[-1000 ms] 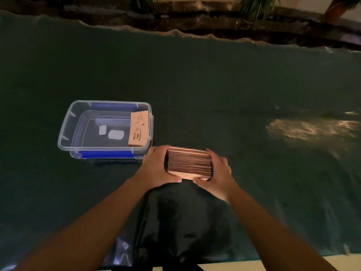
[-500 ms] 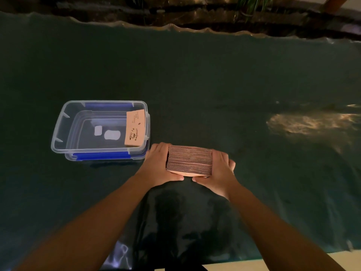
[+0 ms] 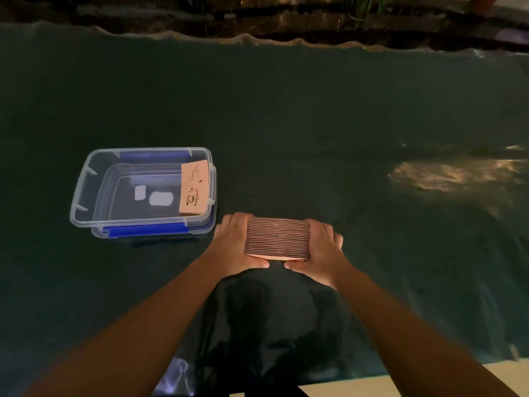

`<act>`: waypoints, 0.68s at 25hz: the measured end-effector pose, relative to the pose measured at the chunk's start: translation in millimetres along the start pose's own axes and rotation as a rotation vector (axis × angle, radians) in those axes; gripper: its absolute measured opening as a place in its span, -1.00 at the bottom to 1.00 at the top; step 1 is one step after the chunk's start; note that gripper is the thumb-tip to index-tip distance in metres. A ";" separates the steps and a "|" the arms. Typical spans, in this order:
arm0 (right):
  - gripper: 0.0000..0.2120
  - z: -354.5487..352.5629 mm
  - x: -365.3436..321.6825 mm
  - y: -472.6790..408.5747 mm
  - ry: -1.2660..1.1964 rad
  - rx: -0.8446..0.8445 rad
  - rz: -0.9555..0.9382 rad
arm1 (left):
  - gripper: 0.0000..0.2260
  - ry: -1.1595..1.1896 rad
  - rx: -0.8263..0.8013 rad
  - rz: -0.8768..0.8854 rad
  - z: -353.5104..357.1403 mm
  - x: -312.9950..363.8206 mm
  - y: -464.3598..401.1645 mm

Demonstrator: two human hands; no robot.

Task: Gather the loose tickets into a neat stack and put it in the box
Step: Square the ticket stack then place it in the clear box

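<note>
Most of the gathering looks done. The tickets [image 3: 277, 239] are already squared into one thick block, standing on edge on the dark-covered counter [image 3: 315, 124], their striped edges facing up. The left hand [image 3: 234, 247] presses flat against one end of the block and the right hand [image 3: 322, 249] against the other, fingers curled round the far side and both thumbs tucked along the near face, so the stack is clamped between the two palms. In this dim light I can't quite tell whether it rests on the counter or is lifted just clear of it.

The clear plastic box [image 3: 86, 184] with blue clips sits open just to the left, close beside the left hand. Inside it one tan ticket bundle [image 3: 194, 193] leans against the right wall, printed with a coffee cup; two pale patches on the floor of the box look like labels seen through the plastic, though that is only a guess.

I see no stray tickets lying about on the counter. What seems to remain is the short carry to the left, over the rim, and setting the stack down inside without letting it splay.
</note>
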State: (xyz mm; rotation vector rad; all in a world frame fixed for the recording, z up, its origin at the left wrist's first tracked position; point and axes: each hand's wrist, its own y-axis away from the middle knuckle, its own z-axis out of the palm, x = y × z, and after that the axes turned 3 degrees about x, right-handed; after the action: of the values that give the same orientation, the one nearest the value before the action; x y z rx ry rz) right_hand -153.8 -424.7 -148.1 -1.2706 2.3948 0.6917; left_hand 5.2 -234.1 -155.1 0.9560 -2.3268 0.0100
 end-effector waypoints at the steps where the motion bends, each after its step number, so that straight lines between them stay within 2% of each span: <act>1: -0.02 0.3 -1.0 0.6 -0.024 -0.012 0.017 | 0.00 -0.001 -0.002 -0.003 0.4 1.2 1.0; 9: -0.04 2.3 -4.1 3.3 -0.116 -0.032 0.084 | -0.03 0.066 -0.035 -0.069 -6.6 12.3 5.9; 13: -0.08 -6.3 -16.5 10.5 -0.324 -0.090 0.122 | -0.10 0.344 -0.054 -0.084 -24.8 12.0 14.7; 17: -0.04 -14.2 -41.4 18.8 -0.728 -0.169 0.127 | -0.19 0.714 -0.130 -0.162 -54.5 7.0 29.5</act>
State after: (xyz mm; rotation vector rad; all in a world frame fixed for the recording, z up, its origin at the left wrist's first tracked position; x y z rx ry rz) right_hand -148.1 -395.9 -110.7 -0.7338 1.8420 1.1740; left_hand 11.9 -204.2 -100.8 0.8880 -1.5748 0.1133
